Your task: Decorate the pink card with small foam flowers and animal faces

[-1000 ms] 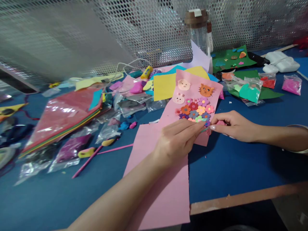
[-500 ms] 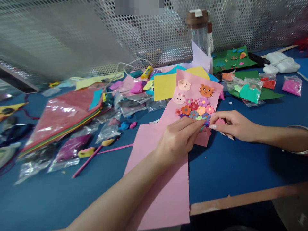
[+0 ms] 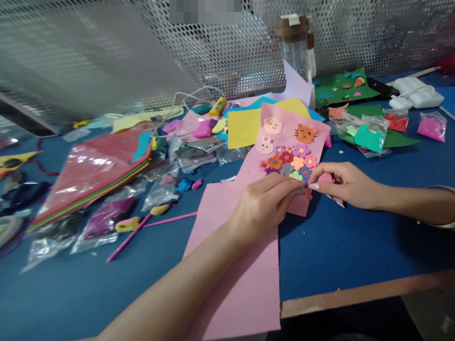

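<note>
A pink card [image 3: 284, 137] lies on the blue table, carrying foam animal faces and a cluster of coloured foam flowers [image 3: 289, 163]. My left hand [image 3: 265, 203] rests on the card's lower part, fingers pressed together, their tips at the flowers' lower edge. My right hand [image 3: 343, 184] comes in from the right, fingers curled around a small pink piece [image 3: 325, 178], its fingertips meeting the left hand's at a tiny foam bit. A larger pink sheet [image 3: 238, 265] lies under my left forearm.
Stacked coloured sheets in plastic [image 3: 92, 175] and several small bags of foam pieces lie at left. A yellow sheet [image 3: 243, 128], green felt [image 3: 341, 87], a clear bottle [image 3: 293, 40] and white objects [image 3: 417, 92] stand behind. The table's wooden front edge [image 3: 355, 293] is near.
Both hands stay at the flowers' lower edge. My right hand's fingers have shifted slightly up and left, closer to the flower cluster.
</note>
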`<state>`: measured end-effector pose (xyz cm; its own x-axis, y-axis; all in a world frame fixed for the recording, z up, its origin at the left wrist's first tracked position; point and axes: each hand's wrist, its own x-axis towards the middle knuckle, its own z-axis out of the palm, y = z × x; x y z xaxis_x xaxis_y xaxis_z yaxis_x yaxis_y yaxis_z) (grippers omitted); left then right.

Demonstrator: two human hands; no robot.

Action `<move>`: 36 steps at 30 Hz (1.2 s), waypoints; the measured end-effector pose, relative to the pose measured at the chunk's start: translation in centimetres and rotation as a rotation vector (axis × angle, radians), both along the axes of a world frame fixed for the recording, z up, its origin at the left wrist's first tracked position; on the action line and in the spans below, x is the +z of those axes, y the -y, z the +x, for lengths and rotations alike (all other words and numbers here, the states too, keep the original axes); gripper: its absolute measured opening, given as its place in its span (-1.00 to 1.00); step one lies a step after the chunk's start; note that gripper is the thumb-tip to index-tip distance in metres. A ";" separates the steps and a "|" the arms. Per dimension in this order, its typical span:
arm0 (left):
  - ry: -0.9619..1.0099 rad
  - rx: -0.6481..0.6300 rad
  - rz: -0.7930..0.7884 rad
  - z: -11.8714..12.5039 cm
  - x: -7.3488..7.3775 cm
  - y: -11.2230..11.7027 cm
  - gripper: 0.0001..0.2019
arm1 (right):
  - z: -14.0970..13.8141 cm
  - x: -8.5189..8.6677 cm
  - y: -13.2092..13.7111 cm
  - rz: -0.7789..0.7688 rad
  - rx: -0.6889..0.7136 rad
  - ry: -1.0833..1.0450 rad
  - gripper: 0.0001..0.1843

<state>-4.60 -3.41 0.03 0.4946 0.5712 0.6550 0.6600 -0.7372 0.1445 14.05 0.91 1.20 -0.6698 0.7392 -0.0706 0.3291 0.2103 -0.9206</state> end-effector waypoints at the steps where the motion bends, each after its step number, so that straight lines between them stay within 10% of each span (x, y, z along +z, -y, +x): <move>1: 0.013 -0.011 -0.004 0.0 0.1 0.0 -0.92 | 0.0 0.0 0.0 -0.016 -0.001 -0.001 -0.85; 36: 0.030 -0.053 0.044 0.0 0.2 0.1 -0.96 | 0.1 0.0 0.0 0.005 0.053 0.025 -0.82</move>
<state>-4.56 -3.54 0.23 0.5031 0.5145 0.6944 0.6154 -0.7774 0.1302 14.13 0.95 1.22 -0.7060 0.7032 -0.0842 0.3406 0.2328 -0.9109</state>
